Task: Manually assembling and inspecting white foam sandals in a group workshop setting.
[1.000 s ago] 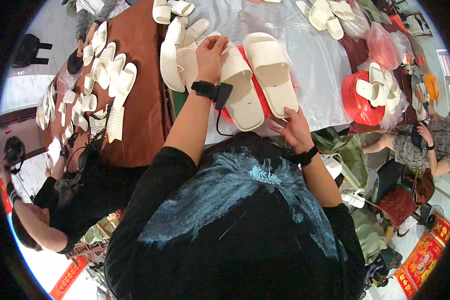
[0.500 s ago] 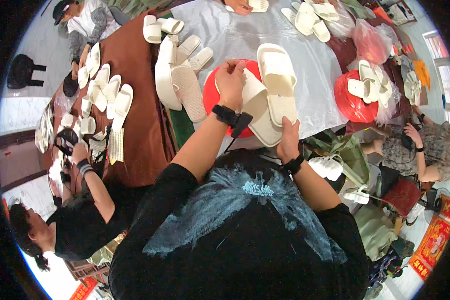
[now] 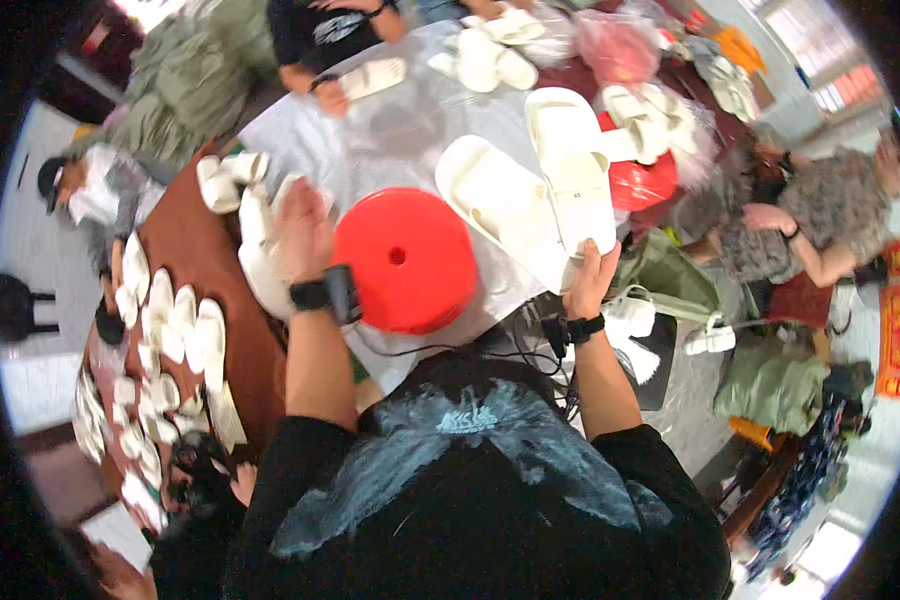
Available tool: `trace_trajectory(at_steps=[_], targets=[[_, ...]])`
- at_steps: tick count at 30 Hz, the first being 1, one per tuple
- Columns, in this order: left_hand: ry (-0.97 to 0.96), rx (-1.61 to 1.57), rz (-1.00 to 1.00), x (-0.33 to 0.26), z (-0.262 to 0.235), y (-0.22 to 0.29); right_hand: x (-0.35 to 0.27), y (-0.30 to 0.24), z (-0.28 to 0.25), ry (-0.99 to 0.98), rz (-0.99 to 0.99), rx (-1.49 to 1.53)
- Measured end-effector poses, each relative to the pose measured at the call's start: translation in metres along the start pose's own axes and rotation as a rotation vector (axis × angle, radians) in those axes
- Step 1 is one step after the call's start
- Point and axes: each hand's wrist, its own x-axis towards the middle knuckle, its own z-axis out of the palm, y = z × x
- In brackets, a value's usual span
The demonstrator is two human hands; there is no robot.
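Right hand (image 3: 592, 278): fingers closed on two white slippers (image 3: 573, 165), pinched together at the heel ends, thumb up top. The slippers fan out, toes pointing away from me; the right one overlaps the left one near the heel. Both are in front of me, right of centre, over the pale plastic sheet (image 3: 360, 165).

Left hand (image 3: 303, 235): blurred, at the slippers on the left (image 3: 258, 255). Can't tell if it's gripping one or just over them.

Between my hands: a red round disc (image 3: 410, 290) with a small centre hole. Black bands on both wrists; a dark cable (image 3: 425, 348) runs past the disc's near edge.

Further out: a smaller pair of slippers (image 3: 232, 178) beyond my left hand, and rows of slippers (image 3: 175, 325) on the brown cloth (image 3: 255, 375) to the left. Red bag (image 3: 645, 188) just right of my slippers, more slippers on it. Across the table, a co-worker's hand (image 3: 332, 97) is at a single slipper (image 3: 374, 76).
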Motion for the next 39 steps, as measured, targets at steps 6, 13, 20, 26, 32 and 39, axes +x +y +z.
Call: trace_trajectory(at_steps=[6,13,20,26,32,39], targets=[[0.092,-0.963,-0.387,-0.008,-0.041,-0.103,0.049,-0.02,-0.036,0.212,-0.097,0.119],[-0.105,-0.883,-0.597,-0.036,-0.01,-0.021,0.092,-0.039,-0.061,0.542,-0.113,0.218],[-0.349,-0.57,-0.32,-0.066,0.033,0.078,0.123,-0.061,-0.08,0.495,-0.152,0.257],[-0.307,-0.385,-0.237,-0.067,0.048,0.086,0.147,-0.059,-0.102,0.567,-0.19,0.295],[-0.29,-0.415,-0.214,-0.07,0.049,0.074,0.154,-0.072,-0.116,0.57,-0.204,0.418],[-0.263,-0.411,-0.2,-0.069,0.046,0.078,0.152,-0.058,-0.14,0.558,-0.115,0.492]])
